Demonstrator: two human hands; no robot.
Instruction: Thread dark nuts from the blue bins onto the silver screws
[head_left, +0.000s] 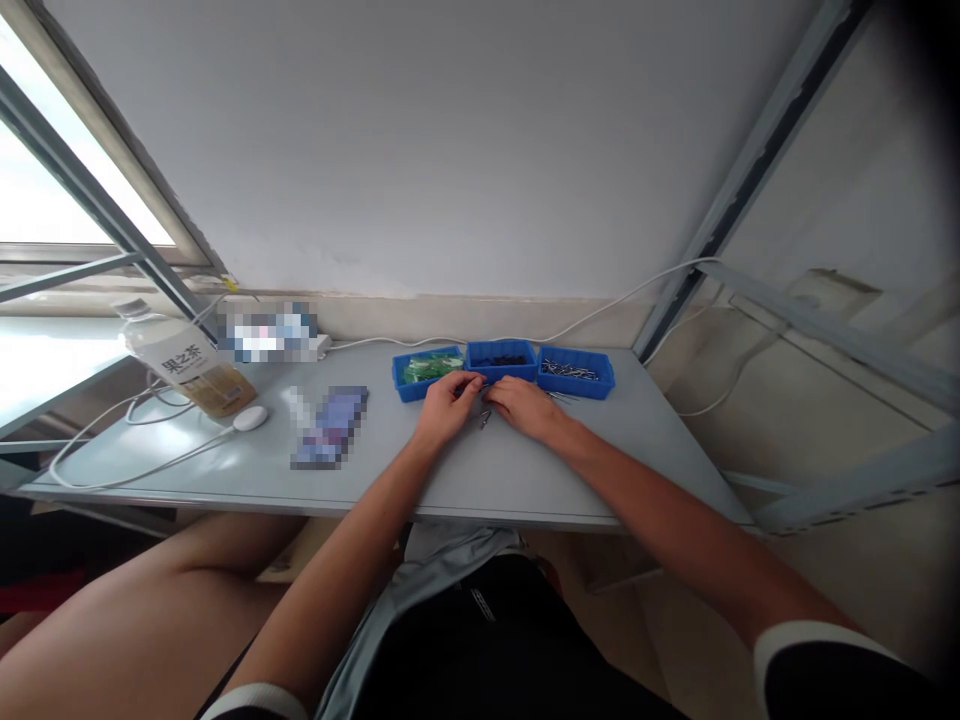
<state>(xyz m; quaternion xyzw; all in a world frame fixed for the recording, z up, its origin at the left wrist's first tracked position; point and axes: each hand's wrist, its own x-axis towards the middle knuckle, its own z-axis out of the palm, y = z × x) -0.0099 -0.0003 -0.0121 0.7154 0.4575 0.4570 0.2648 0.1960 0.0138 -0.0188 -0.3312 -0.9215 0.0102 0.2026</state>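
Note:
My left hand [447, 405] is closed in a pinch, thumb against the fingers, near the front of the bins. Beside it, my right hand [523, 405] has its fingers pressed together and pointing at the left fingertips. Whatever is between the fingers is too small to make out. Just below the fingertips is a small shiny metal piece [485, 418]. Behind the hands stand three blue bins: the left bin [409, 394] has green pieces, the middle bin [523, 372] dark pieces, the right bin [577, 388] slim metal parts. A few thin metal pieces [561, 397] lie by the right hand.
At the left stand a tea bottle [187, 365] and a white round device [250, 418] with a cable. A blurred flat item [330, 428] lies left of my arms. Metal posts frame the grey table [525, 485], and a white cable [600, 318] runs along the wall.

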